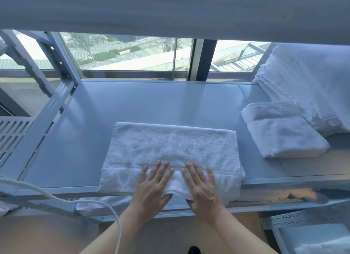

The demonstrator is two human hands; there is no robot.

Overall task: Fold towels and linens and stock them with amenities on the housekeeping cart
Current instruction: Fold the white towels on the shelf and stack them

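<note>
Hands lie flat, fingers straight, side by side on a white towel (170,151) at 6 o'clock on a grey shelf (151,102): left hand (153,185), right hand (201,186). Folded towels (284,132) sit at 3 o'clock.

You're in a linen storeroom: a grey metal shelf (151,102) by a window (125,53) holds stacked white linens (310,83).

one head-worn wide-angle view looks forward and steeply down, close over a shelf (170,102) facing a window (123,53).
</note>
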